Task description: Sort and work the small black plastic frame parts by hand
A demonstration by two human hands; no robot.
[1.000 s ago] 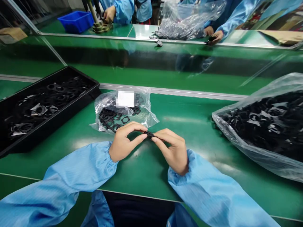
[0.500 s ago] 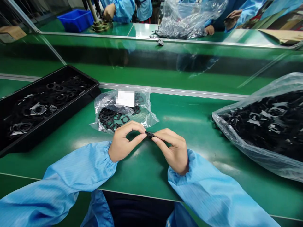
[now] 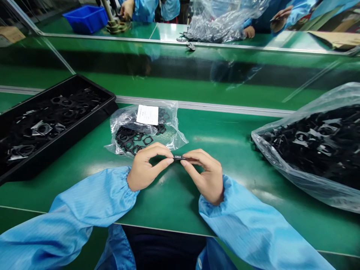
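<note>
My left hand (image 3: 146,167) and my right hand (image 3: 205,174) meet above the green table (image 3: 230,146), fingertips pinching a small black flat part (image 3: 177,158) between them. Both hands are closed on it, seen edge-on. Just beyond my hands lies a small clear bag (image 3: 144,127) with a white label, holding several black ring-shaped parts. Both arms wear light blue sleeves.
A black tray (image 3: 53,123) of black parts sits at the left. A large clear bag (image 3: 312,146) of black parts lies at the right. Past a metal rail runs a green conveyor (image 3: 180,75); people in blue sleeves work behind it beside a blue bin (image 3: 86,17) and another plastic bag (image 3: 222,20).
The small black part between my fingertips has turned slightly flatter; my hands stay together in nearly the same place. A person's hand at the far right has lifted.
</note>
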